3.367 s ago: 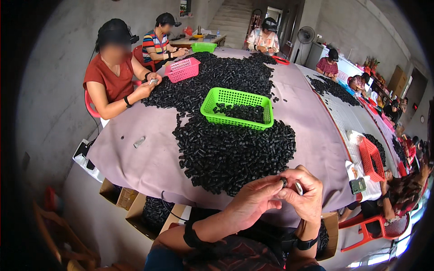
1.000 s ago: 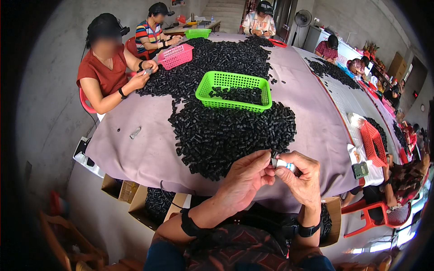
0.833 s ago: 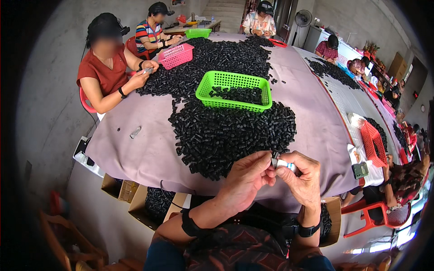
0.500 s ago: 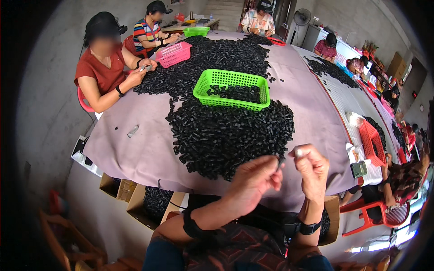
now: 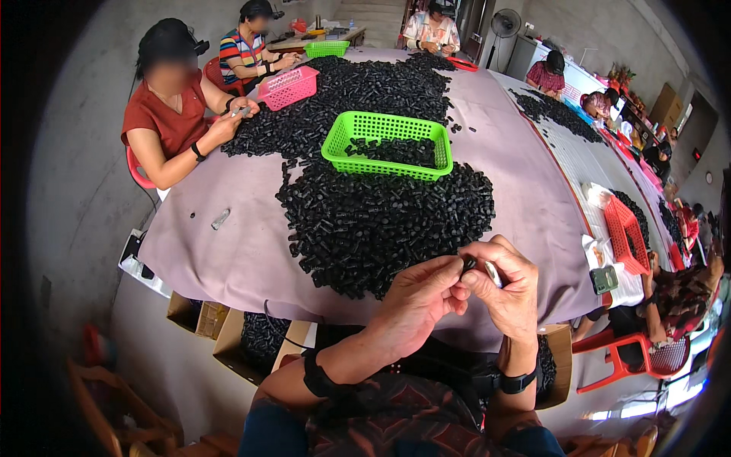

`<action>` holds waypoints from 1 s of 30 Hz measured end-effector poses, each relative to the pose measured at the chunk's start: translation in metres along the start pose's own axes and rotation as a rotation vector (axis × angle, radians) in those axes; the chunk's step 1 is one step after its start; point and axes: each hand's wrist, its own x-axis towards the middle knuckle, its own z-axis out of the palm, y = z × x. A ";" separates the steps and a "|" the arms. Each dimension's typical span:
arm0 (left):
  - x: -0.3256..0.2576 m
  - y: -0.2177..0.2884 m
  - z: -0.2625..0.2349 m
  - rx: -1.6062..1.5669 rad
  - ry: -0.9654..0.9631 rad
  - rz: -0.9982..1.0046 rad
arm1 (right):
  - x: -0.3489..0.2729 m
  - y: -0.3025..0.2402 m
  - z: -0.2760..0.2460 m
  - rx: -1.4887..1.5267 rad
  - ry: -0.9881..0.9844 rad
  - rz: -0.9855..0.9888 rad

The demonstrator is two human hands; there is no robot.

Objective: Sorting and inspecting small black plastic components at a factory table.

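Both hands meet over the near right part of the black heap. My left hand [image 5: 415, 306] pinches a small black cylindrical piece [image 5: 468, 263] between thumb and fingertips. Closed round a small pale, silvery tool [image 5: 493, 274] is my right hand [image 5: 512, 295]; its exact kind is hidden by the fingers. The right thumb is close against the black piece. Beneath and beyond the hands spreads the heap of small black cylindrical pieces [image 5: 358, 236]. A bright green perforated basket [image 5: 388, 167] stands on the heap's far part, with more such pieces inside.
A pinkish cloth [image 5: 228, 263] covers the table. A pink basket [image 5: 288, 90] stands by a co-worker in a red top [image 5: 169, 114]. Other people work around the tables. Open cardboard boxes [image 5: 236, 343] sit below the near edge. A red basket [image 5: 626, 234] and phone [image 5: 604, 279] lie right.
My hands have come together, the right one moving left and turning so the tool shows more. The black piece now sits between the hands.
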 end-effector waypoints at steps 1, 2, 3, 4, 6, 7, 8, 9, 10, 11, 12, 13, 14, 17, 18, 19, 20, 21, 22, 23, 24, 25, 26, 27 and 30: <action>0.000 0.001 -0.001 0.023 -0.016 -0.006 | 0.000 -0.002 0.003 0.055 0.019 0.018; 0.000 0.001 -0.001 0.046 -0.032 -0.013 | 0.000 -0.003 0.002 0.055 0.019 0.020; 0.000 0.000 -0.001 0.044 -0.032 -0.014 | 0.001 -0.003 0.000 0.010 0.024 0.014; 0.000 0.000 -0.001 0.036 -0.032 -0.017 | 0.001 -0.003 -0.001 -0.035 0.028 0.009; 0.000 0.000 -0.001 0.027 -0.034 -0.023 | 0.001 -0.003 0.001 -0.040 0.046 0.003; 0.000 0.000 -0.001 0.033 -0.025 -0.031 | 0.002 -0.002 0.001 -0.045 0.065 -0.004; 0.000 0.000 -0.001 0.040 -0.015 -0.039 | 0.002 -0.002 0.001 -0.046 0.066 -0.003; 0.000 0.000 0.000 0.039 -0.014 -0.040 | 0.002 -0.002 0.001 -0.042 0.075 0.007; 0.000 0.001 0.002 0.022 -0.009 -0.057 | 0.002 -0.001 0.001 -0.038 0.083 0.017; 0.000 0.002 0.003 0.006 -0.003 -0.075 | 0.001 -0.001 0.001 -0.038 0.082 0.018; 0.000 0.002 0.002 0.005 -0.003 -0.075 | 0.001 0.000 0.002 0.034 0.101 0.052; 0.001 0.001 0.002 -0.003 -0.027 -0.074 | 0.001 0.000 0.003 0.107 0.119 0.086; 0.001 0.000 0.001 -0.011 -0.052 -0.073 | 0.001 0.000 0.002 0.105 0.119 0.086; 0.001 0.000 -0.001 -0.037 -0.053 -0.069 | 0.001 -0.001 0.000 0.185 0.082 0.156; 0.001 0.001 -0.001 -0.039 -0.052 -0.065 | 0.001 -0.001 0.000 0.141 0.044 0.111; 0.001 0.002 -0.001 -0.010 -0.050 -0.060 | 0.001 -0.001 0.000 0.096 0.006 0.065; 0.001 0.002 -0.001 0.019 -0.048 -0.056 | 0.001 0.001 0.000 0.095 0.000 0.064; 0.001 0.002 0.000 0.015 -0.052 -0.054 | 0.001 0.003 0.000 0.144 0.019 0.078; 0.002 0.001 0.001 0.034 0.012 -0.080 | 0.001 0.005 -0.001 0.193 0.038 0.091; 0.003 0.000 0.003 0.051 0.075 -0.106 | 0.001 0.004 -0.005 0.187 0.036 0.091; 0.003 -0.004 -0.001 0.047 0.073 -0.101 | 0.001 0.004 -0.010 0.134 0.108 0.162; 0.005 -0.010 -0.007 0.057 0.037 -0.151 | 0.002 0.004 -0.015 0.080 0.179 0.232; 0.004 -0.016 -0.010 0.066 0.001 -0.202 | 0.005 0.006 -0.019 0.074 0.175 0.231; 0.003 -0.022 -0.007 0.084 0.000 -0.246 | 0.010 0.009 -0.024 0.014 0.226 0.265; 0.000 -0.035 -0.005 0.141 -0.013 -0.366 | 0.026 0.040 -0.034 -0.079 0.252 0.334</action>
